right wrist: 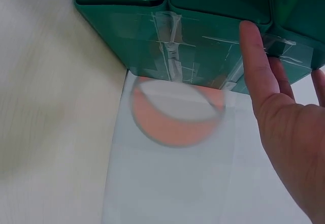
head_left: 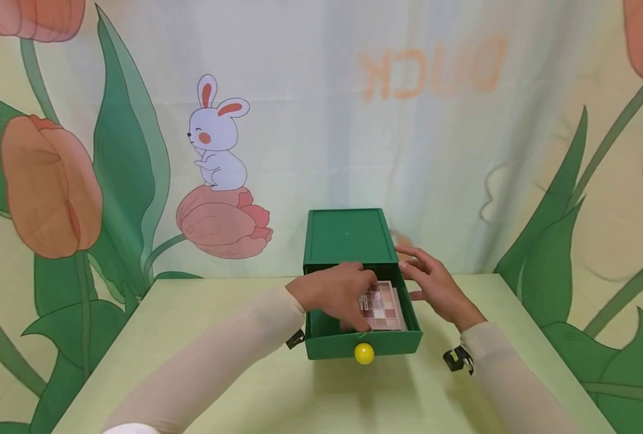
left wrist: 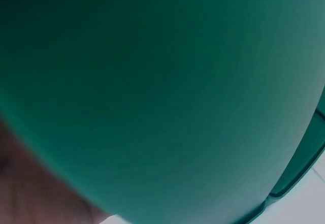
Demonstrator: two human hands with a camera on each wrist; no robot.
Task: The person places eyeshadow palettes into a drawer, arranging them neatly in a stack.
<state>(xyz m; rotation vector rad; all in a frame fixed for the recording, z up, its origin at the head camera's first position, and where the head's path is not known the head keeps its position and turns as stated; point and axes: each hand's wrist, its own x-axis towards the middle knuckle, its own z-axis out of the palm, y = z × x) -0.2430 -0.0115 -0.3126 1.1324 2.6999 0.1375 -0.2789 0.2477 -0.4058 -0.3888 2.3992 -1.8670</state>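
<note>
A green drawer box (head_left: 349, 236) stands at the back of the table with its drawer (head_left: 326, 346) pulled out, a yellow round knob (head_left: 364, 354) on the front. Inside the drawer lies an eyeshadow palette (head_left: 387, 307) with a clear lid and pinkish-brown pans. My left hand (head_left: 338, 294) reaches over the drawer's left side and grips the palette between thumb and fingers, covering its left part. In the left wrist view a green surface (left wrist: 167, 102) fills nearly everything. My right hand (right wrist: 287, 117) rests its extended fingertips against the box's right side.
Strips of clear tape (right wrist: 172, 51) run along the box's side. Behind the pale table (head_left: 234, 386) hangs a curtain (head_left: 310, 120) printed with tulips and a rabbit. Both wrists carry small black devices, one being the right wrist camera (head_left: 457, 359).
</note>
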